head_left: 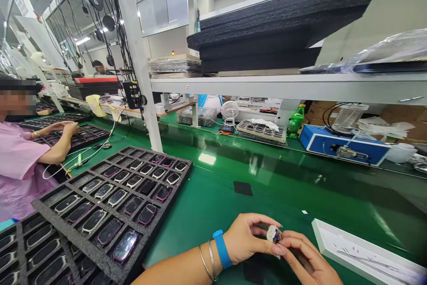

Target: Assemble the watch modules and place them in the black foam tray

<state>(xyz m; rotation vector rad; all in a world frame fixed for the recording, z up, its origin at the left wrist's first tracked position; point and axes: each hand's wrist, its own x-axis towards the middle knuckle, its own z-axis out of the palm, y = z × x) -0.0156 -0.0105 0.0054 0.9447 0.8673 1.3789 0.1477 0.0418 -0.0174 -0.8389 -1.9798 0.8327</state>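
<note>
Low in the view, my left hand, with a blue band and silver bangles at the wrist, is closed round a small white-framed device. Its dark inner side shows between my fingers, but the details are too small to make out. My right hand meets it from the right, thumb and fingertips pinched at its near edge. To the left lies a black foam tray whose compartments hold several rounded rectangular devices with white or purple frames.
Right of my hands is a white shallow box with small pieces. A black pad lies on the green bench. Behind stand a blue machine, a green bottle and a shelf. At left, a co-worker in pink sits by more trays.
</note>
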